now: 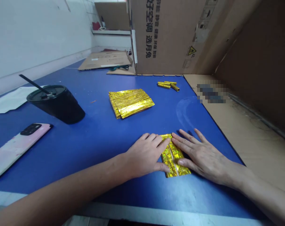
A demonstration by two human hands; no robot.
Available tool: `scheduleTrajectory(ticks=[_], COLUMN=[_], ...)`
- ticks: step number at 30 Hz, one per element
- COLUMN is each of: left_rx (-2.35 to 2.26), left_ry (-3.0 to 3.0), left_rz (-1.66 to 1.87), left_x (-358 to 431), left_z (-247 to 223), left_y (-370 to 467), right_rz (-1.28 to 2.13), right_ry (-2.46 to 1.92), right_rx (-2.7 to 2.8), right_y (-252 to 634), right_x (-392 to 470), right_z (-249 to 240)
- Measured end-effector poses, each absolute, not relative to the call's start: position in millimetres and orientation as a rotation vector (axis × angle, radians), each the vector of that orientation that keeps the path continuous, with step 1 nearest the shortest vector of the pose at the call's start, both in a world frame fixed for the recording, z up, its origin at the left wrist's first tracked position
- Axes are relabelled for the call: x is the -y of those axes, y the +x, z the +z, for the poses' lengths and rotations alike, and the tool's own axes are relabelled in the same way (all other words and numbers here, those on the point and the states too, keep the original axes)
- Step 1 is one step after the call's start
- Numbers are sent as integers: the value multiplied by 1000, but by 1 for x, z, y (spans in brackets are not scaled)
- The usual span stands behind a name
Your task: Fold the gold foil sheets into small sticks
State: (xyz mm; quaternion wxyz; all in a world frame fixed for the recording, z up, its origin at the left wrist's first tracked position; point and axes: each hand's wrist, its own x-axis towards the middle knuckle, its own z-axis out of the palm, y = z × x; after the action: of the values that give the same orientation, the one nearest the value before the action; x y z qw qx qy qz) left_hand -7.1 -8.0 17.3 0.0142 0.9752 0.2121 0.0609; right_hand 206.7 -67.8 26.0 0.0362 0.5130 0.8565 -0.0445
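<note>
A sheet of shiny gold foil paper (173, 168) lies on the blue table, its two sides folded in so that a narrow pale gap runs down the middle. My left hand (146, 153) rests over its left side, fingers stretched out and thumb on the foil. On the right side my right hand (201, 157) lies flat, fingers spread, with thumb and index finger touching the paper. Farther off is a stack of gold foil sheets (133, 102). Several small folded gold strips (167, 84) lie together near the back edge.
On the left stand a black tumbler with a straw (60, 105) and a pink-and-white phone (17, 147). White paper (12, 100) lies behind the tumbler. A large cardboard box (170, 40) closes off the back; flattened cardboard (106, 59) lies beside it. Cardboard (246, 135) borders the right edge.
</note>
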Motion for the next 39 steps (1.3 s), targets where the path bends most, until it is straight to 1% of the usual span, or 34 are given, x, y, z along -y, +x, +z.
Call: scheduleTrajectory(ticks=[7, 11, 13, 16, 19, 24, 29, 34, 39], left_rx=[-616, -632, -639, -639, -621, -625, -601, -567, -682], left_ry=[3066, 3028, 3013, 3000, 2988, 2978, 2958, 2933, 2978], left_rz=[173, 203, 198, 186, 182, 193, 177, 94, 54], left_x=[8, 12, 14, 14, 13, 13, 11, 5, -8], left_z=[12, 2, 1, 4, 8, 6, 8, 10, 8], left_y=[-10, -19, -20, -18, -16, -18, -22, -25, -17], right_rz=[-185, -317, -411, -451, -473, -378, -252, -159, -17], right_ry=[1595, 1610, 1596, 1580, 1490, 1452, 1496, 1515, 1637], right_rx=[-2617, -2604, -2615, -2687, -2745, -2765, -2732, -2681, -2655], right_y=[214, 217, 210, 191, 176, 198, 228, 230, 227], right_x=[72, 73, 70, 61, 53, 57, 70, 66, 50], right_z=[19, 26, 34, 42, 38, 22, 19, 18, 16])
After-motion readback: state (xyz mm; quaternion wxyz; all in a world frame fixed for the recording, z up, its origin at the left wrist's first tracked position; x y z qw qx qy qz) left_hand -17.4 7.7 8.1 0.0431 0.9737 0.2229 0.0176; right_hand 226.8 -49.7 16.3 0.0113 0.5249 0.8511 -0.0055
